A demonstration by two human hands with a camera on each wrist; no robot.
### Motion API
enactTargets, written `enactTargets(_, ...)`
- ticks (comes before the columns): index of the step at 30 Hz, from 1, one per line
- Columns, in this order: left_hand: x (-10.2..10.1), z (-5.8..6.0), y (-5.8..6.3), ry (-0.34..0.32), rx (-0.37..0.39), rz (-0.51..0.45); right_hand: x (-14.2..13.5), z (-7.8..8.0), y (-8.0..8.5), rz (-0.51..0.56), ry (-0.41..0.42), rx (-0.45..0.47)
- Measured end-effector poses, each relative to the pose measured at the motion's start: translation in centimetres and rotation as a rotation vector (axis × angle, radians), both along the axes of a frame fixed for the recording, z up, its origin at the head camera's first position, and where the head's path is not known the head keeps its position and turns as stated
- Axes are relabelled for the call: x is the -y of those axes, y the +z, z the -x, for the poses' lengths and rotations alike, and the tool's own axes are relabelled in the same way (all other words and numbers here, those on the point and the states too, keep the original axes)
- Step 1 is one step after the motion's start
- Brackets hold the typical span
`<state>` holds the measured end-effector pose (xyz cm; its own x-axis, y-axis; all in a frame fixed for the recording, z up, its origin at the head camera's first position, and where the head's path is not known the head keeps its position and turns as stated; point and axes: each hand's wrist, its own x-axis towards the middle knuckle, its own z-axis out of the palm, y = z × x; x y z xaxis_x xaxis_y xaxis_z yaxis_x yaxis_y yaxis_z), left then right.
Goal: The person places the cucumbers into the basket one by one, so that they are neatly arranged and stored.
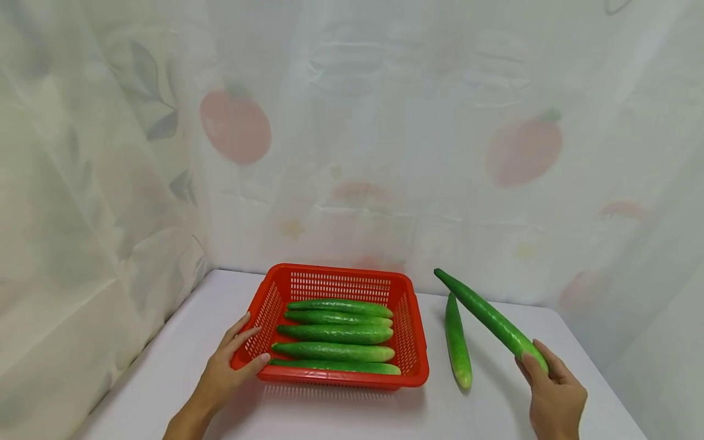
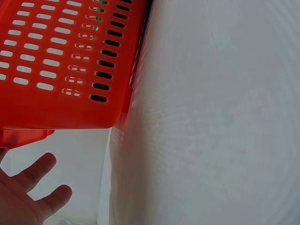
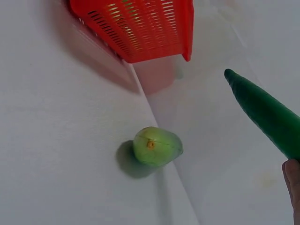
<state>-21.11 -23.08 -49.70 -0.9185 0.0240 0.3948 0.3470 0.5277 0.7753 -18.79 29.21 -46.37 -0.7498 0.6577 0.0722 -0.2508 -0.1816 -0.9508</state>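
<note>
My right hand grips a long green cucumber by its paler end. The cucumber's dark tip points up and left, above the table. In the right wrist view this cucumber enters from the right edge, with only fingertips of the hand showing. At the left end of a red plastic basket, my left hand rests on the rim with fingers spread and fairly straight. Several cucumbers lie side by side in the basket. Another cucumber lies on the table between the basket and my right hand.
The white table runs back to a pale curtain printed with fruit, which also hangs along the left side. Slotted basket walls stand above the tabletop in the left wrist view.
</note>
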Motion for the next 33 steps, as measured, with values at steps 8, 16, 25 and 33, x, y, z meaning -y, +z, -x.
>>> enactTargets(8, -0.1, 0.0, 0.0, 0.004, 0.008, 0.003, 0.2, -0.3, 1.6, 0.01, 0.037, -0.021)
enactTargets(16, -0.1, 0.0, 0.0, 0.006, 0.012, 0.005, 0.3, -0.4, 2.9, 0.008, 0.112, -0.091)
enactTargets(25, -0.1, 0.1, 0.0, 0.002, 0.009, -0.006, 1.1, -0.3, 3.4, -0.032, 0.252, -0.148)
enactTargets(33, 0.0, 0.1, -0.1, 0.006, 0.002, 0.003, 2.0, 0.9, 3.3, 0.002, 0.446, -0.295)
